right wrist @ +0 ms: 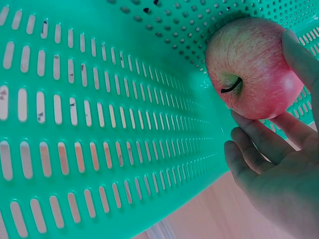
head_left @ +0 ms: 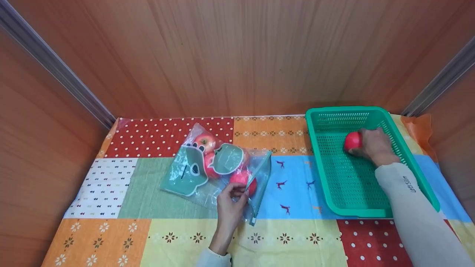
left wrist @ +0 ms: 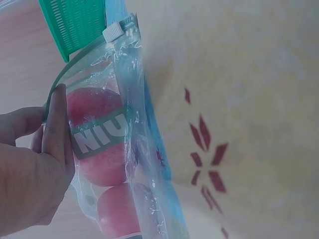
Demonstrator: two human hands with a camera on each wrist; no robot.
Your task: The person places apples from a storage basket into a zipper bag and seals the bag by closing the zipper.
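On the patchwork tablecloth (head_left: 178,230), near the middle of the table, lies a clear zip bag (head_left: 207,174) with green print, and the left hand (head_left: 230,205) pinches its open edge beside the front apple; its fingers are curled on the plastic. I count about three or four red apples inside (head_left: 243,180), so most of the fruit is not yet moved, as far as I can judge. At the right back corner of the table stands the green perforated basket (head_left: 345,185). In it the right hand (head_left: 374,146) holds one red apple (head_left: 352,141), fingers wrapped around it, close to the far wall of the basket. No other apple shows in the basket. The exact number in the bag is hard to tell, because the green print covers them, and whether the held apple touches the basket floor is not clear.
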